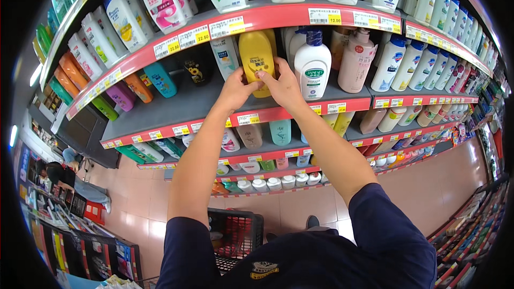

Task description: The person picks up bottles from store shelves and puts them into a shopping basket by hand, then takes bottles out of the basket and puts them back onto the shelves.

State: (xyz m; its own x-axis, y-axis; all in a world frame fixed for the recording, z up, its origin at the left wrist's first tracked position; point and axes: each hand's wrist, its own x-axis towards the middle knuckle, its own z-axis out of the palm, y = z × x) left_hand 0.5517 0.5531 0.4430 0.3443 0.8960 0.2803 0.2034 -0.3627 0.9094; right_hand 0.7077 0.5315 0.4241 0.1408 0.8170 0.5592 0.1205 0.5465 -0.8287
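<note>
Both my arms reach forward to a grey shelf with a red price rail. Between my hands stands a yellow bottle (256,53), upright near the shelf's front edge. My left hand (236,91) grips its left side low down, with the fingers partly hidden behind it. My right hand (284,84) closes on its right side, the thumb across the front. Another yellow bottle shows just behind it. Close to my right hand is a white pump bottle (312,69) with a dark blue top and green label. A white and teal bottle (224,56) stands to the left.
An upper shelf rail (278,15) runs just above my hands, with shampoo bottles on it. A pink pump bottle (355,61) and several blue-capped white bottles (389,64) stand to the right. Below me is a black shopping basket (251,230). A person (88,190) is at the far left.
</note>
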